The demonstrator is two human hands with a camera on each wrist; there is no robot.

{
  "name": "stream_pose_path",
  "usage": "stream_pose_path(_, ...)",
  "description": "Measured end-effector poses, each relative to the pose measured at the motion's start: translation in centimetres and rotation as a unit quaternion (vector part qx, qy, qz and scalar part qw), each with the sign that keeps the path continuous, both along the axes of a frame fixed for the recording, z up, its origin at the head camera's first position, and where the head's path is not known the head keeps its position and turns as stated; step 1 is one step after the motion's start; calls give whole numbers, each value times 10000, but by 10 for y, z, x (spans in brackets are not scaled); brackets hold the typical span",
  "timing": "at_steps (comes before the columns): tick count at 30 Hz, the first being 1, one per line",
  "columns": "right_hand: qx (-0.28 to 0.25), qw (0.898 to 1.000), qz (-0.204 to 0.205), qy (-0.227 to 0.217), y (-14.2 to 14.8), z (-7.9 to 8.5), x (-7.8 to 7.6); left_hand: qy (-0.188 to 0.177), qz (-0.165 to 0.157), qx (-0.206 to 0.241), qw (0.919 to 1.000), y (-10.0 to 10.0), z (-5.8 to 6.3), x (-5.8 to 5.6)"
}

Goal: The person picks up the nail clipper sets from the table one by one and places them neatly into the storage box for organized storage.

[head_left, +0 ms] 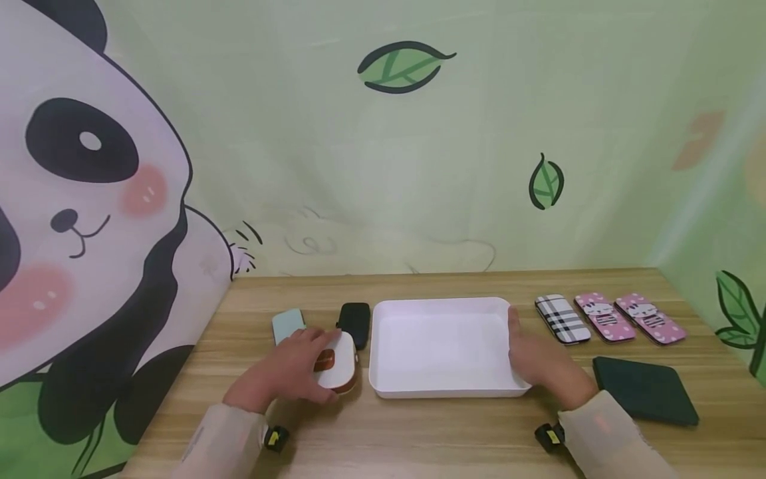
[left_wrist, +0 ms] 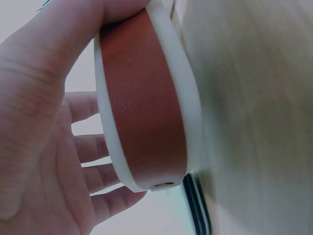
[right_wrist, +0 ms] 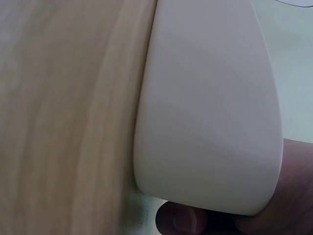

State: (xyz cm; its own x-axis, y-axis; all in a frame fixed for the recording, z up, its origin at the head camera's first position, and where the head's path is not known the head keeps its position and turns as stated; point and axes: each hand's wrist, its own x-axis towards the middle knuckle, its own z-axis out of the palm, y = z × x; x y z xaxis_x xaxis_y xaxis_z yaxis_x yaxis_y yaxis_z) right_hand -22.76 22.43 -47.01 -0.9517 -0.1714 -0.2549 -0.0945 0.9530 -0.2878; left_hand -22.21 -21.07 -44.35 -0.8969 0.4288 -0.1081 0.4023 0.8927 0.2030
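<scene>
My left hand (head_left: 299, 369) grips a rounded white case (head_left: 345, 362) with a brown label on top. In the left wrist view, a brown band (left_wrist: 144, 98) runs round the case's side between white edges, with a small catch near one end. The thumb lies along the near side and the fingers reach across to the far side. My right hand (head_left: 541, 362) holds the right end of a shallow white tray (head_left: 443, 394), thumb up at the rim. The right wrist view shows the tray's outer wall (right_wrist: 208, 107), with a fingertip (right_wrist: 181, 218) below its corner.
Behind the left hand lie a light blue flat case (head_left: 288, 322) and a black one (head_left: 355, 324). Right of the tray are a plaid case (head_left: 561, 319) and two pink cartoon cases (head_left: 604, 317). A dark green flat item (head_left: 646, 390) lies beside the right wrist. A printed cloth wall stands behind.
</scene>
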Motion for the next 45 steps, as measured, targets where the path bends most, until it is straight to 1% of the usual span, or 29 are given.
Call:
stream_pose_path(5, 21, 10000, -4, 14, 0, 0, -1, 121, -64, 60, 9999, 5, 9, -3)
stream_pose_path(11, -17, 10000, 42, -47, -1, 2, 1, 277, -30, 47, 9996, 7, 15, -11)
stream_pose_path(15, 7, 10000, 54, -58, -2, 3, 2, 341, -60, 157, 9993, 11, 21, -15)
stream_pose_path(18, 32, 10000, 27, -40, -2, 4, 2, 306, -101, 219, 9992, 15, 25, -17)
stream_pose_path(22, 52, 10000, 5, -67, 0, 3, 1, 284, -148, 184, 9993, 24, 30, -20)
stream_pose_path(29, 30, 9999, -6, -119, 1, 3, 0, 26, -72, 321, 9995, 44, 35, -23)
stream_pose_path(31, 17, 9999, -21, -153, 1, 3, 0, 16, -98, 289, 9995, 49, 37, -23)
stream_pose_path(35, 16, 9998, -50, -173, 0, 3, 0, 110, -314, 245, 9991, 59, 42, -24)
stream_pose_path(40, 52, 9999, -51, -150, 0, 2, -1, 181, -509, 166, 9984, 70, 44, -30)
stream_pose_path(45, 26, 9998, -70, -187, -2, 4, 0, 170, -559, 117, 9982, 81, 43, -36)
